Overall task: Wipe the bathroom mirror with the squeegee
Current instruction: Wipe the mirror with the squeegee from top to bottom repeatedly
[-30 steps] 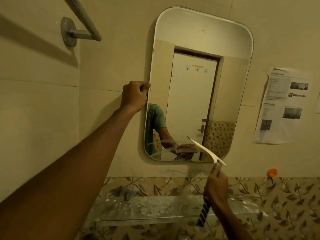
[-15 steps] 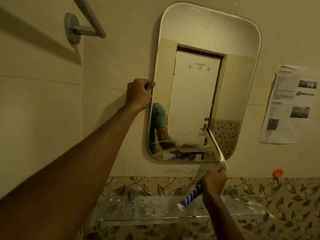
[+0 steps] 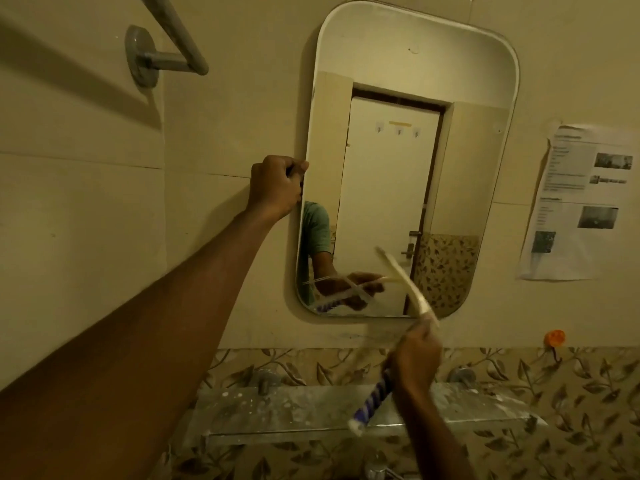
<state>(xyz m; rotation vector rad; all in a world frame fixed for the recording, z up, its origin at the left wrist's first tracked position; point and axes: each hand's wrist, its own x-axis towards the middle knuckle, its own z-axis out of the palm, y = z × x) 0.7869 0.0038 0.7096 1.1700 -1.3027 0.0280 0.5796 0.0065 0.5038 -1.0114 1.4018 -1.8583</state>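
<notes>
A tall mirror (image 3: pixel 391 168) with rounded corners hangs on the beige tiled wall. My left hand (image 3: pixel 277 187) grips its left edge at mid height, fingers curled round the rim. My right hand (image 3: pixel 415 358) holds the squeegee (image 3: pixel 403 275) by its blue-and-white striped handle. The pale blade slants across the mirror's lower right part, its top end pointing up and left. The blade looks blurred. The mirror reflects a door, a green sleeve and the hand with the tool.
A grey towel bar (image 3: pixel 162 46) sticks out of the wall at upper left. A printed paper sheet (image 3: pixel 578 202) hangs right of the mirror, an orange hook (image 3: pixel 554 337) below it. A spotted glass shelf (image 3: pixel 311 410) runs under the mirror over leaf-patterned tiles.
The squeegee blade has swung from a shallow slant to a steeper one at the mirror's lower right. My right hand turned the handle down-left. My left hand kept its grip.
</notes>
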